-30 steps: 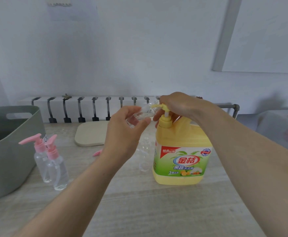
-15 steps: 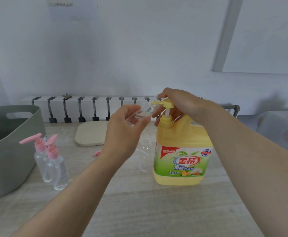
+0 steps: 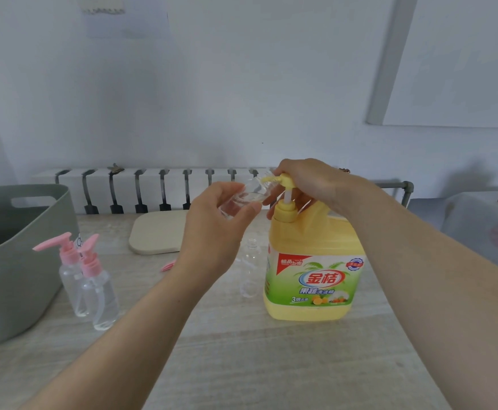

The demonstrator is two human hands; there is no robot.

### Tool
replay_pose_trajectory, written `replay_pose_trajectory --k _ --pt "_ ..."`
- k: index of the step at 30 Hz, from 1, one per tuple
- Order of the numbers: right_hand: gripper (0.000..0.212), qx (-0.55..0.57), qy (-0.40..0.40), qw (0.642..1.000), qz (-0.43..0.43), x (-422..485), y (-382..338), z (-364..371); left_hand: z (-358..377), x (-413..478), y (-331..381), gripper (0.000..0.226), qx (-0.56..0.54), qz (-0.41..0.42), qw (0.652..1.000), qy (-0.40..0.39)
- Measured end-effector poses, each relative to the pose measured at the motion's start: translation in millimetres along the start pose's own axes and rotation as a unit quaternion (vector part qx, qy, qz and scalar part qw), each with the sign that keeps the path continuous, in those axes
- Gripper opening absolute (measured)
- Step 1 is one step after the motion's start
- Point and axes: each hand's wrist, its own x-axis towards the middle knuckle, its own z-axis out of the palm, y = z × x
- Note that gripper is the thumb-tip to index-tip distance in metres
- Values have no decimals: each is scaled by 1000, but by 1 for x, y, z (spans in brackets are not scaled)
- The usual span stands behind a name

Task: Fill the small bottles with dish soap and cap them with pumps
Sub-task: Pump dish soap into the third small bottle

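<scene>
My left hand [image 3: 215, 232] grips a small clear bottle [image 3: 243, 199], tilted with its mouth at the yellow nozzle of the dish soap jug [image 3: 314, 267]. A little liquid shows inside the bottle. My right hand [image 3: 310, 182] rests on top of the jug's yellow pump head [image 3: 283, 182], fingers curled over it; the white pump stem shows below. Another clear uncapped bottle [image 3: 249, 267] stands on the table just left of the jug. Two clear bottles with pink pumps [image 3: 89, 276] stand at the left. A loose pink pump part [image 3: 168, 265] peeks out beside my left wrist.
A grey plastic tub [image 3: 20, 261] stands at the left edge. A beige board [image 3: 156, 232] lies at the back of the wooden table [image 3: 271, 365]. A white rack with dark hooks [image 3: 141, 187] runs along the wall. A translucent box [image 3: 484, 229] sits at the right.
The pump head has risen from its pressed-down position, and my right hand has risen with it. My left hand keeps the small bottle at the nozzle.
</scene>
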Motion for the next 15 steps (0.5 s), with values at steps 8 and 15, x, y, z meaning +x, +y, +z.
replay_pose_trajectory --k 8,15 --pt "52 -34 -6 999 1 -1 -3 1 -1 0 -2 34 1 -1 1000 2" --pt "50 -70 -7 997 11 1 -4 2 -1 0 -5 34 0 -2 1000 -1"
